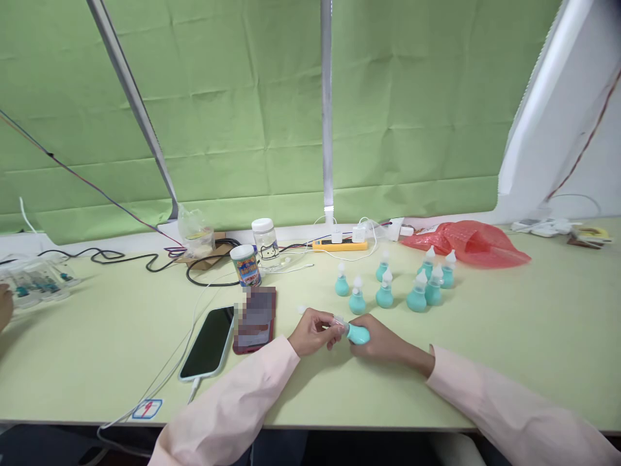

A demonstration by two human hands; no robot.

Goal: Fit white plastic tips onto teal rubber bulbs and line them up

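Note:
Low over the table, my right hand [376, 338] grips the teal bulb of a small nasal aspirator [359, 334], which lies tilted on its side. My left hand [316, 332] pinches the clear nozzle end of the same aspirator. Fingers partly cover the joint between nozzle and bulb. Beyond my hands stand several more teal aspirators [385, 296] with clear pointed tips, upright in a loose group. A small whitish translucent piece [301, 310] lies just behind my left hand.
Left of my hands lie a red-edged phone [257, 320] and a black-screened phone [208, 343] on a white cable. Behind them stand a printed canister [246, 265] and a clear jar [265, 243]. A red plastic bag [475, 243] and an orange power strip [339, 246] lie at the back. Another person's hand [4, 306] shows far left.

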